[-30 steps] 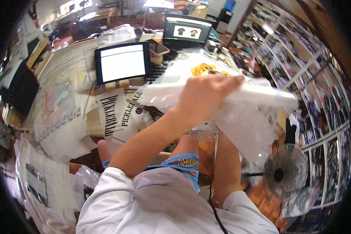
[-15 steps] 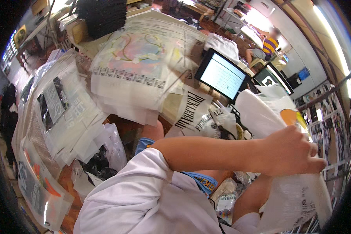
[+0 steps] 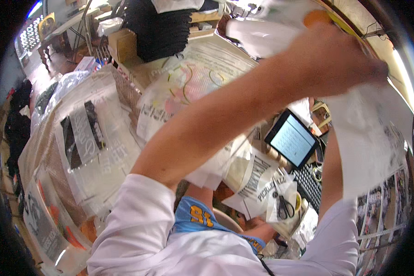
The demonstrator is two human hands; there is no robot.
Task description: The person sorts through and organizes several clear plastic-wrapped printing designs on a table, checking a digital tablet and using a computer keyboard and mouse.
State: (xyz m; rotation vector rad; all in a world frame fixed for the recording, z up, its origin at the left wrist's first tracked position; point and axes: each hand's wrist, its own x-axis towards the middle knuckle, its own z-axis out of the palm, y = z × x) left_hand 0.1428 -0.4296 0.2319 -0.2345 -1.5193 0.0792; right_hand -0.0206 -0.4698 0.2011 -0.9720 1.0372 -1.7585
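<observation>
- Head view, far left: a plastic-covered sheet (image 3: 55,225) with orange marks lies nearest the person; beyond it, a pale sheet (image 3: 115,138) with a dark printed panel rests on bubble wrap (image 3: 43,149).
- Next, black cloth (image 3: 156,30) is heaped toward the far edge of the surface (image 3: 237,175); a pastel-printed sheet (image 3: 184,92) spreads from there toward the near edge, partly hidden by the left forearm (image 3: 221,110).
- Toward the near edge, black-handled scissors (image 3: 285,209) lie on sheets with black lettering (image 3: 260,177).
- Just right of these, a lit tablet (image 3: 292,140) stands near a black keyboard (image 3: 308,186).
- Raised over the surface's right side, the left hand (image 3: 349,60), blurred, has its fingers curled on a white sheet (image 3: 372,138), which hangs below it.
- At right, the right forearm (image 3: 333,179) rises behind that hanging sheet; the right hand is hidden, so its grip cannot be told.
</observation>
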